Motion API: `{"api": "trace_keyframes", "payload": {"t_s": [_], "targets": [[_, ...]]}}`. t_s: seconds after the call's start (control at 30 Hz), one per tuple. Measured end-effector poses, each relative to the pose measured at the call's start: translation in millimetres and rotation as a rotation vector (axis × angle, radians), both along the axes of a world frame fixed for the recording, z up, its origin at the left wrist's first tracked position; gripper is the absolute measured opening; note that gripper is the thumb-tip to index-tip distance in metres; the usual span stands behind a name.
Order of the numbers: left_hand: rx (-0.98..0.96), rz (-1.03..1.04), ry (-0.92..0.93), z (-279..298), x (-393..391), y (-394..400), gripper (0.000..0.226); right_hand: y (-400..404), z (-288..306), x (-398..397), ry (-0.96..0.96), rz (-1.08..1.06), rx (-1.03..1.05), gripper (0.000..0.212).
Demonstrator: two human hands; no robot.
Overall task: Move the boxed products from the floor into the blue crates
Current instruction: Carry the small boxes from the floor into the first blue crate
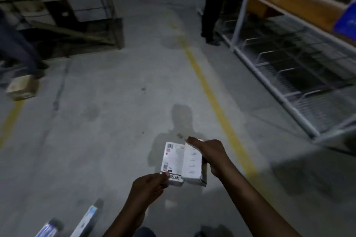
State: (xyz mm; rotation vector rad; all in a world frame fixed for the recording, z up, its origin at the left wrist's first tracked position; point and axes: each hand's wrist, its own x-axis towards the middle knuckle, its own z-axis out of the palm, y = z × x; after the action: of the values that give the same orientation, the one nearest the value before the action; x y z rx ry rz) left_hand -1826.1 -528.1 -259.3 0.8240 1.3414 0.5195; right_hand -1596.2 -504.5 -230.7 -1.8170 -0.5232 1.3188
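Note:
I hold two white product boxes side by side above the grey floor, low in the middle of the head view. My left hand (152,184) pinches the near corner of the left white box (173,159), which has barcodes and a black label strip. My right hand (210,154) grips the right white box (192,163) from its far side, index finger stretched along the top edge. Two more boxed products lie on the floor at the bottom left: a long white-and-blue box (86,219) and a purple-blue one (49,228). A blue crate (345,19) shows at the right edge on the shelf.
A white metal rack (269,82) with wire shelves runs along the right. A person in dark trousers (212,9) stands at its far end. Another person's leg (21,52) and a brown carton (22,87) are at left. A yellow floor line (212,98) runs down the aisle.

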Motion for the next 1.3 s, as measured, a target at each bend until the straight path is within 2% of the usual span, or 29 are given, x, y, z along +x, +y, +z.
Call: {"api": "trace_keyframes", "payload": {"t_s": [0.1, 0.23, 0.3, 0.4, 0.43, 0.5, 0.67, 0.77, 0.83, 0.9, 1.03, 1.3], "targets": [[0.073, -0.089, 0.098, -9.2, 62.9, 18.0, 0.016, 14.6, 4.6, 50.7, -0.09, -0.039, -0.012, 0.048], [0.091, -0.155, 0.111, -21.1, 136.1, 51.4, 0.01, 44.2, 4.3, 98.2, -0.508, 0.096, -0.136, 0.053], [0.048, -0.166, 0.082, -31.6, 168.8, 73.3, 0.008, 66.6, -0.4, 121.4, -0.641, 0.122, -0.171, 0.061], [-0.074, -0.218, -0.006, -45.1, 214.8, 111.8, 0.033, 107.2, -5.9, 164.3, -0.706, 0.141, -0.206, 0.068], [-0.128, -0.226, -0.043, -50.3, 232.0, 127.5, 0.037, 121.7, -8.4, 181.4, -0.701, 0.128, -0.217, 0.07], [-0.202, -0.217, -0.089, -56.4, 270.2, 160.9, 0.029, 148.3, -9.0, 218.2, -0.663, 0.075, -0.234, 0.075], [-0.252, -0.302, -0.143, -47.5, 351.3, 244.0, 0.026, 191.9, 6.3, 308.2, -0.484, -0.13, -0.191, 0.071], [-0.248, -0.43, -0.165, -41.3, 397.8, 288.6, 0.026, 201.9, 11.5, 356.8, -0.38, -0.266, -0.099, 0.047], [-0.262, -0.489, -0.178, -38.3, 429.9, 309.1, 0.027, 200.8, 15.3, 381.5, -0.296, -0.323, -0.031, 0.045], [-0.288, -0.549, -0.205, -33.4, 463.4, 324.3, 0.028, 197.5, 19.2, 400.4, -0.238, -0.449, 0.019, 0.037], [-0.335, -0.6, -0.247, -27.1, 532.8, 338.2, 0.025, 190.9, 20.6, 438.1, -0.161, -0.565, 0.078, 0.06], [-0.287, -0.578, -0.174, -24.6, 704.8, 355.7, 0.025, 172.8, 1.5, 572.6, 0.024, -0.629, 0.016, 0.044]]}}
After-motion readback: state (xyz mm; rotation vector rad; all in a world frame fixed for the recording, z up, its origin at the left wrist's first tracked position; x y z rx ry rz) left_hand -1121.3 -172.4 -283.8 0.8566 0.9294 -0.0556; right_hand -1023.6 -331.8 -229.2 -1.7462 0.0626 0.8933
